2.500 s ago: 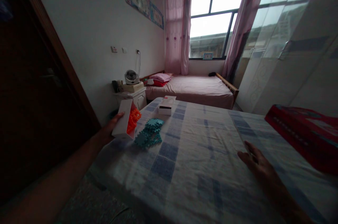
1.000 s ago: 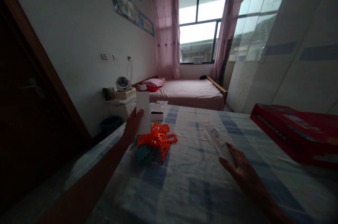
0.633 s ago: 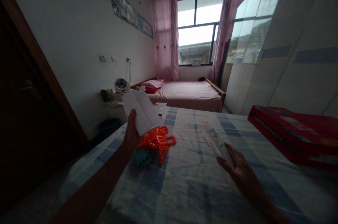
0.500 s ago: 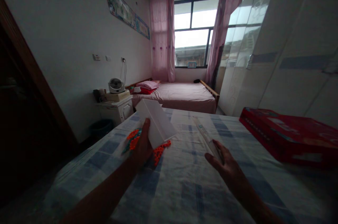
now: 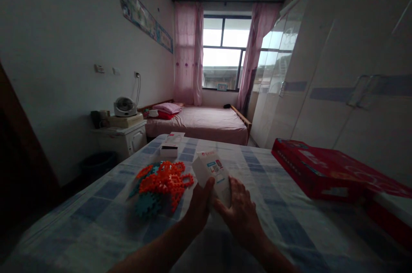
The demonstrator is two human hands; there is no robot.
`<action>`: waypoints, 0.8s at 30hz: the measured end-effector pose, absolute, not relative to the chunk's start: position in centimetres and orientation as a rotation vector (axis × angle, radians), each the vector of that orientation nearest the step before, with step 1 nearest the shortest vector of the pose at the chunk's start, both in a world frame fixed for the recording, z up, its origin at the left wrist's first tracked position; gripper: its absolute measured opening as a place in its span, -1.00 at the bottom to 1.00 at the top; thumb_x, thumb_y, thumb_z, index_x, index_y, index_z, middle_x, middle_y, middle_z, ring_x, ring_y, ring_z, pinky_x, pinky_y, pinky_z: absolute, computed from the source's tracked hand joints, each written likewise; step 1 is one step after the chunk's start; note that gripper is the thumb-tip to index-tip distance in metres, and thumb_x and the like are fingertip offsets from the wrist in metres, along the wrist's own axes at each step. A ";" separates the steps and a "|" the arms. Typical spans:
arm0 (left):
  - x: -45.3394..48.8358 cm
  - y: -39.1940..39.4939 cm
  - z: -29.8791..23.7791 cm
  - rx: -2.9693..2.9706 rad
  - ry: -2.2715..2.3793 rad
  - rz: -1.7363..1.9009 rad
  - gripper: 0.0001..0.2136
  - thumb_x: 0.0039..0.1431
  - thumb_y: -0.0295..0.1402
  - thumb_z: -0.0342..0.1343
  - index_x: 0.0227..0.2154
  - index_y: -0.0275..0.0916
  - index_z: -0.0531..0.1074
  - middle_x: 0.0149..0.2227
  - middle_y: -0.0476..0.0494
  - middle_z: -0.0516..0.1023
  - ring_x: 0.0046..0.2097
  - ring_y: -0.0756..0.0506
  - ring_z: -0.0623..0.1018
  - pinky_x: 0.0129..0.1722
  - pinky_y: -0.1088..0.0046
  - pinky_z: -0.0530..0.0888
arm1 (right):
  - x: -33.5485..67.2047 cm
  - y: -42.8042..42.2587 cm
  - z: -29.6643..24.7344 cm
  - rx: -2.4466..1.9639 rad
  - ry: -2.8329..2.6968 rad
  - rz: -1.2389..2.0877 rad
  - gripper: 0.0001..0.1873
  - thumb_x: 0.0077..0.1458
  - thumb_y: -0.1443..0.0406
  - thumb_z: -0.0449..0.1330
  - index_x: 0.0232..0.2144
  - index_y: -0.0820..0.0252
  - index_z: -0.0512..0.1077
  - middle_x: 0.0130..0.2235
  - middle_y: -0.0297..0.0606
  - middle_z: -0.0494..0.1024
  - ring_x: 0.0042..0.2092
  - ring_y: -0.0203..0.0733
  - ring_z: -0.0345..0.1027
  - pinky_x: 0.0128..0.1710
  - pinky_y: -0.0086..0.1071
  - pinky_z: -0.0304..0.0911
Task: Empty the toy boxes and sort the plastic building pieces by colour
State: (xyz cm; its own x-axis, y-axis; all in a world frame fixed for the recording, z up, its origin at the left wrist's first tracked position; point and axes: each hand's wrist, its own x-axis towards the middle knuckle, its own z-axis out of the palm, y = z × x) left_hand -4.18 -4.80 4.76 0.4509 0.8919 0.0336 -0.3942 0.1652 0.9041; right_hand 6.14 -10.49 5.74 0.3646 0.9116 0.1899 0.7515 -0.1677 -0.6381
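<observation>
A small white cardboard box (image 5: 207,161) with printed labels and a square code is between my hands, tilted above the table. My left hand (image 5: 200,200) grips its left side, thumb on the printed face. Around the right and lower side, my right hand (image 5: 240,206) is closed on the same box. The lower end of the box is partly covered by my fingers. Left of my left hand lies a pile of orange plastic gear-like pieces (image 5: 161,178), with teal gear pieces (image 5: 148,205) under and beside them.
A second white box (image 5: 169,151) stands at the table's far edge. To the right is a large red box (image 5: 317,170). A blue-and-white checked cloth (image 5: 264,234) covers the table. Beyond are a pink bed (image 5: 206,122) and a nightstand (image 5: 137,138) bearing a fan (image 5: 125,106).
The white box has moved right and turned its printed face up. My right hand has joined it; the clear strip-like packet near that hand no longer shows. The view has shifted right.
</observation>
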 end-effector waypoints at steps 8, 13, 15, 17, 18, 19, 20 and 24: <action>-4.9 -3.8 4.3 0.902 0.566 1.182 -0.63 -0.03 -0.05 0.10 -0.19 -0.13 0.42 -0.06 -0.22 0.46 0.09 -0.29 0.36 0.00 0.20 0.40 | 8.7 -10.7 5.5 -1.667 -1.328 0.589 -0.21 0.00 -0.14 -0.05 0.19 0.15 0.11 0.24 -0.14 0.12 0.26 0.01 -0.08 0.18 -0.12 -0.02; -5.3 -2.7 4.0 0.921 0.482 1.113 -0.56 -0.10 -0.03 0.16 -0.19 -0.19 0.43 -0.12 -0.24 0.51 0.03 -0.30 0.42 -0.06 0.18 0.43 | 10.6 -10.6 4.4 -1.454 -1.144 1.035 -0.29 -0.07 -0.17 0.01 0.02 0.07 0.32 0.13 -0.11 0.30 0.10 0.10 0.22 -0.17 -0.12 0.34; -5.5 -2.3 3.9 0.919 0.471 1.091 -0.55 -0.15 -0.04 0.21 -0.20 -0.18 0.42 -0.12 -0.23 0.51 0.03 -0.28 0.42 -0.05 0.23 0.42 | 11.3 -10.6 3.9 -1.408 -1.125 1.038 -0.38 -0.10 -0.15 0.07 -0.09 0.04 0.41 0.08 -0.11 0.36 0.04 0.10 0.29 -0.21 -0.12 0.36; -5.2 -1.9 3.5 0.889 0.470 1.082 -0.53 -0.10 0.00 0.16 -0.18 -0.19 0.40 -0.16 -0.24 0.52 -0.03 -0.24 0.46 -0.09 0.24 0.42 | 12.2 -10.2 3.9 -1.431 -1.138 0.993 -0.44 -0.17 -0.13 0.15 -0.19 0.06 0.46 0.01 -0.10 0.41 0.01 0.11 0.31 -0.17 -0.11 0.35; -4.9 -1.8 3.3 0.855 0.496 1.084 -0.52 -0.06 0.04 0.10 -0.18 -0.21 0.38 -0.21 -0.24 0.53 -0.10 -0.22 0.50 -0.13 0.25 0.43 | 12.7 -9.7 4.1 -1.449 -1.144 0.976 -0.45 -0.19 -0.12 0.17 -0.21 0.07 0.46 -0.02 -0.09 0.44 0.01 0.11 0.31 -0.15 -0.11 0.34; -4.6 -1.8 2.9 0.830 0.539 1.084 -0.51 -0.02 0.07 0.03 -0.20 -0.24 0.37 -0.26 -0.23 0.53 -0.19 -0.17 0.53 -0.19 0.28 0.44 | 13.2 -9.0 4.3 -1.464 -1.146 0.965 -0.45 -0.18 -0.12 0.16 -0.22 0.09 0.46 -0.05 -0.09 0.45 0.00 0.10 0.32 -0.14 -0.12 0.34; -4.2 -1.9 2.4 0.821 0.598 1.076 -0.51 0.00 0.09 -0.02 -0.23 -0.26 0.35 -0.33 -0.21 0.52 -0.29 -0.12 0.53 -0.28 0.33 0.45 | 13.6 -8.2 4.6 -1.476 -1.148 0.956 -0.45 -0.15 -0.12 0.13 -0.22 0.11 0.45 -0.07 -0.08 0.46 0.00 0.09 0.32 -0.14 -0.12 0.34; -2.7 -2.8 -0.2 1.167 0.760 0.852 -0.60 -0.03 0.02 0.04 -0.37 -0.26 0.37 -0.57 -0.06 0.44 -0.62 0.03 0.35 -0.60 0.49 0.28 | 14.0 -2.9 5.7 -1.483 -1.133 0.973 -0.45 0.00 -0.10 -0.03 -0.19 0.17 0.39 -0.12 -0.07 0.49 -0.07 -0.02 0.38 -0.20 -0.19 0.36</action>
State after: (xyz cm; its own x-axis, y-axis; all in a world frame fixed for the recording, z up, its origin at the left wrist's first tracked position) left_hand -2.67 -2.81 -0.18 0.4807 0.8742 -0.0680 -0.1678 0.1678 0.9714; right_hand 14.01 -2.86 5.68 0.2406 0.9702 -0.0279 0.1746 -0.0715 -0.9820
